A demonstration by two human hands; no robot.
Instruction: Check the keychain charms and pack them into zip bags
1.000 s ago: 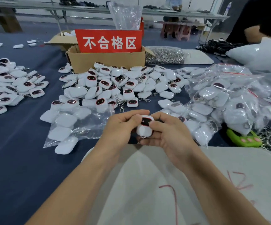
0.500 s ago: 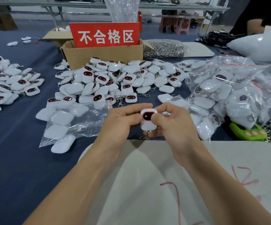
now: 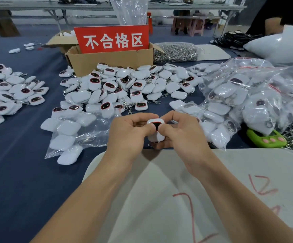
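A white keychain charm (image 3: 155,133) with a dark red-edged face is held upright between both hands above the near table edge. My left hand (image 3: 128,134) pinches its left side and my right hand (image 3: 180,132) pinches its right side, both thumbs on the face. A metal clasp hangs below it, mostly hidden. A heap of loose charms (image 3: 124,86) lies beyond the hands. A zip bag (image 3: 75,132) with several charms lies to the left. Filled zip bags (image 3: 247,102) pile up on the right.
A cardboard box (image 3: 110,60) with a red sign (image 3: 112,39) stands at the back. More charms (image 3: 7,92) lie far left. A bag of metal clasps (image 3: 175,52) sits behind, a green toy (image 3: 265,139) at right. A white sheet (image 3: 177,199) covers the near edge.
Both hands kept hold of the charm; my thumbs have slid over its dark face. The view has shifted slightly.
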